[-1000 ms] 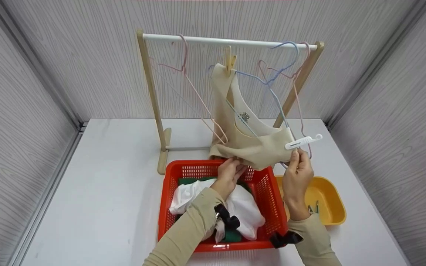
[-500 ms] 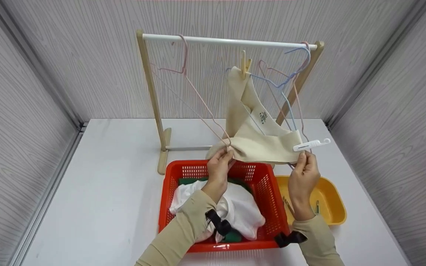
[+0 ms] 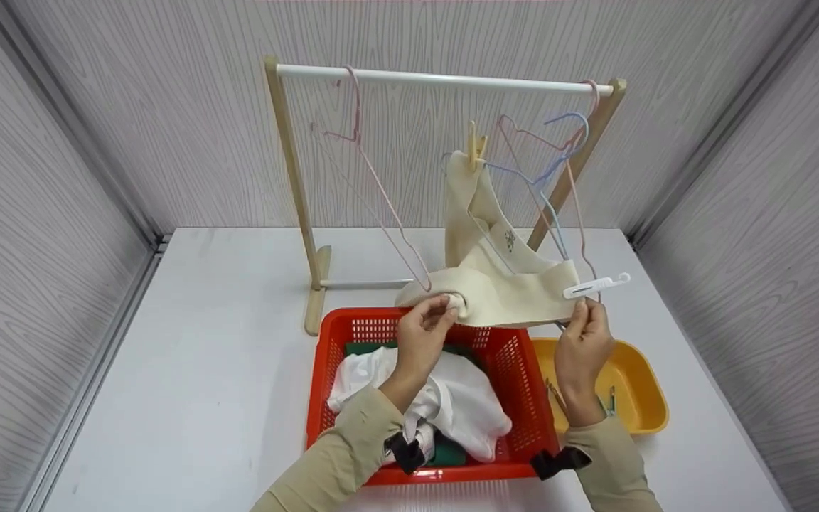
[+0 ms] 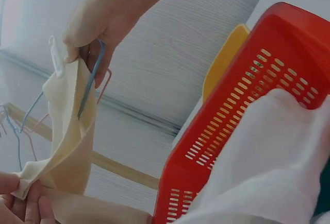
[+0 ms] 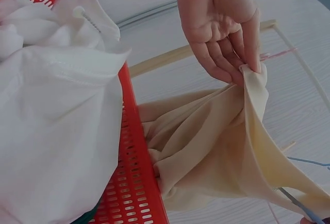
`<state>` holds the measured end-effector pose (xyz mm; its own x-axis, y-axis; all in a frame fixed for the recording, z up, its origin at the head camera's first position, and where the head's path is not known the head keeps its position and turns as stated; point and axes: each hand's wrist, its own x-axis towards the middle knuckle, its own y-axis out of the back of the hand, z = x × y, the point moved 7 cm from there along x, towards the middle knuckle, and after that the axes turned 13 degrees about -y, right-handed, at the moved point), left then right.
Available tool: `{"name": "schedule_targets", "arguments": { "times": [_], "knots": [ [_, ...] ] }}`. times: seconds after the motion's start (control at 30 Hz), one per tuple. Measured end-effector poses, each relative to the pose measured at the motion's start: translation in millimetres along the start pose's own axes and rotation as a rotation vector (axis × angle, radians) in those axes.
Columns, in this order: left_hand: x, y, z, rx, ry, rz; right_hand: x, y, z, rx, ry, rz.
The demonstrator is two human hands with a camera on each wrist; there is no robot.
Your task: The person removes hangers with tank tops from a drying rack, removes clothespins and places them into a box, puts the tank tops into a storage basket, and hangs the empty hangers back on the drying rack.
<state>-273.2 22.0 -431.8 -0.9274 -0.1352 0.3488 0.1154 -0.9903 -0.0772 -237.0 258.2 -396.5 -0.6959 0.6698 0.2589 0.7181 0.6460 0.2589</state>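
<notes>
A cream tank top (image 3: 516,291) hangs from a blue hanger (image 3: 534,178). One shoulder is clipped by a yellow clothespin (image 3: 476,146); a white clip with a hooked end (image 3: 594,286) sits at the other. My left hand (image 3: 420,341) pinches the top's edge between thumb and fingers, and the right wrist view shows this left hand (image 5: 221,33) with the fabric bunched below it. At the white clip, my right hand (image 3: 584,348) grips the fabric; in the left wrist view the hanger's wire (image 4: 92,80) passes through its fingers. The hanger's hook stands below the rod.
A red basket (image 3: 381,475) with white cloth (image 3: 463,402) and green cloth lies under the hands. The yellow bin (image 3: 648,398) beside it holds several clothespins. Behind stands a rack with a white rod (image 3: 438,78); pink hangers (image 3: 381,185) hang at either side.
My left hand has come up from under the top and now pinches its edge. The hanger has shifted right, then down. My right hand has moved slightly right and down, still gripping.
</notes>
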Motion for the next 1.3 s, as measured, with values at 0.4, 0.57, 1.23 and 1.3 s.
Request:
{"name": "schedule_targets", "arguments": {
  "times": [0.4, 0.57, 1.23, 1.3],
  "knots": [
    [-33.6, -17.1, 44.5, 0.55, -0.705, -0.411, -1, -1, 5, -0.018, -0.011, -0.011],
    [-51.6, -38.0, 31.1, 0.97, -0.951, -0.755, -5, -5, 10, -0.039, -0.002, -0.032],
    [-6.1, -18.3, -1.5, 1.384, -0.883, -0.826, -7, -7, 12, -0.02, -0.002, -0.081],
    [-0.6, -16.9, -5.6, 1.422, -0.861, -0.828, -8, -8, 11, -0.013, 0.004, -0.087]
  ]
}}
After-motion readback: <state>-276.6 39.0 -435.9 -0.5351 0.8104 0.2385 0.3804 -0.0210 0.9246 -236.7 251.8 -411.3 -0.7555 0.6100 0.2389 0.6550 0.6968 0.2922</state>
